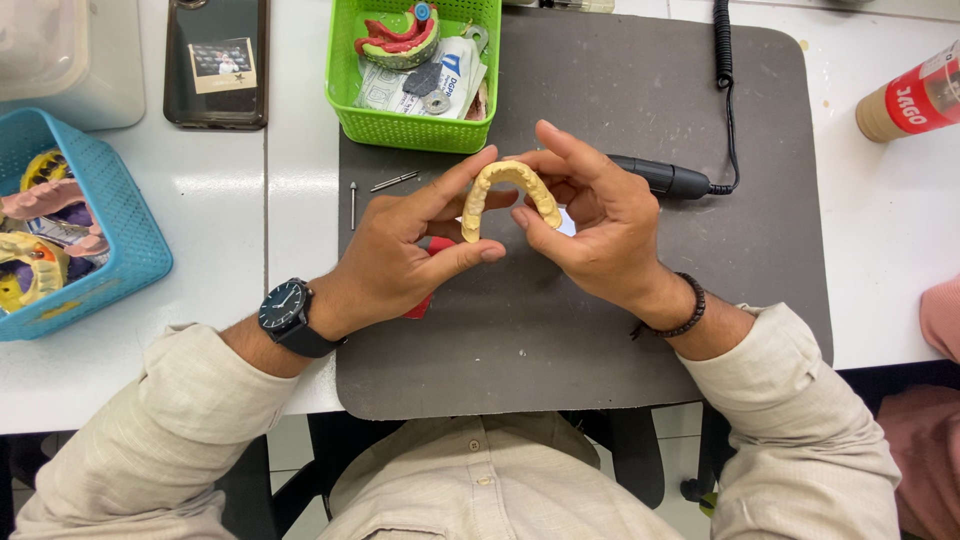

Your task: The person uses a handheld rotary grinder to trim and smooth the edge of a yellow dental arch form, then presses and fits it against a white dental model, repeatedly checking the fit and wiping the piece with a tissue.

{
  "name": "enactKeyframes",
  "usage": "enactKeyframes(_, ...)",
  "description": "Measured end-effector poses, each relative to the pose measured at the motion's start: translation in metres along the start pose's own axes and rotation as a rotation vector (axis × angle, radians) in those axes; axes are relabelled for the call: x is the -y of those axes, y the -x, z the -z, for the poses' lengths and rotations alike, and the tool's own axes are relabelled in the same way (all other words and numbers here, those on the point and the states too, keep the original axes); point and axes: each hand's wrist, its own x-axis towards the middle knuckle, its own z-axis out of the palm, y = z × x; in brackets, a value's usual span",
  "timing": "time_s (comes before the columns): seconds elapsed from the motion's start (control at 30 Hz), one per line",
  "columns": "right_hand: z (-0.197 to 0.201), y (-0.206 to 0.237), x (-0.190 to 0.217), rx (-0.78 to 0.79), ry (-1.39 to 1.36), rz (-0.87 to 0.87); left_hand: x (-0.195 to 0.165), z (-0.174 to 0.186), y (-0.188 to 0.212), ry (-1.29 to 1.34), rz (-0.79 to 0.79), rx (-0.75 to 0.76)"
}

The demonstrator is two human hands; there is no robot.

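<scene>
Both hands up over the dark grey mat (600,330), one pale yellow dental arch cast (508,188) held between them. Our left hand (405,250) pinches the arch's left leg, thumb underneath and forefinger along the top; fingers curled close, not spread. Our right hand (590,225) grips the right leg, thumb against the inner curve, other fingers half open and fanned behind. The cast sits just above the mat's centre, open end toward us at 6 o'clock, curve toward 12.

Step in hand, as we judge it: inspection or turning of the cast, no tool engaged. The black handpiece (660,178) lies idle on the mat at 3 o'clock of the cast, cord running up toward 12. The next move would call for freeing one hand while the other keeps a steady pinch; the arch looks thin and brittle.

Count: one cast in hand; one handpiece; two small burs (352,204) at 9 o'clock; one red piece (438,246) partly hidden under the left hand. Two baskets: green basket (412,125) at 12 o'clock, blue basket (130,240) far at 9, each with dental models. One phone (216,62) at 11. One red-capped tube (915,100) at 2.
</scene>
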Motion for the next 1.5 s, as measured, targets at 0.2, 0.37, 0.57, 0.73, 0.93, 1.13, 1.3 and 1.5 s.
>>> enactKeyframes(0.2,-0.0036,-0.0011,-0.0001,-0.003,0.142,0.071,-0.001,-0.0024,-0.002,-0.053,-0.055,-0.023)
enactKeyframes(0.37,-0.0017,-0.0002,0.0064,-0.009,0.281,0.025,-0.0046,-0.0024,0.0008,-0.021,0.02,-0.031)
enactKeyframes(0.57,-0.0006,-0.0028,0.0082,0.025,0.226,-0.008,-0.0049,-0.0022,-0.0004,0.006,0.027,-0.037)
enactKeyframes(0.73,-0.0017,-0.0002,0.0086,0.071,0.037,0.013,-0.0025,0.0041,-0.0008,0.102,0.066,-0.08)
enactKeyframes(0.93,-0.0023,0.0006,0.0061,0.046,0.102,-0.015,-0.0006,0.0052,-0.0016,0.065,0.052,-0.053)
enactKeyframes(1.13,-0.0009,-0.0026,0.0064,0.046,0.357,0.069,-0.0008,0.0048,-0.0013,0.074,0.045,-0.049)
enactKeyframes(1.3,0.0005,-0.0042,0.0075,0.052,0.308,0.068,-0.0014,0.0046,-0.0013,0.085,0.038,-0.041)
enactKeyframes(1.5,-0.0008,-0.003,0.0086,0.046,0.264,0.052,-0.0027,0.0044,-0.0016,0.1,0.051,-0.042)
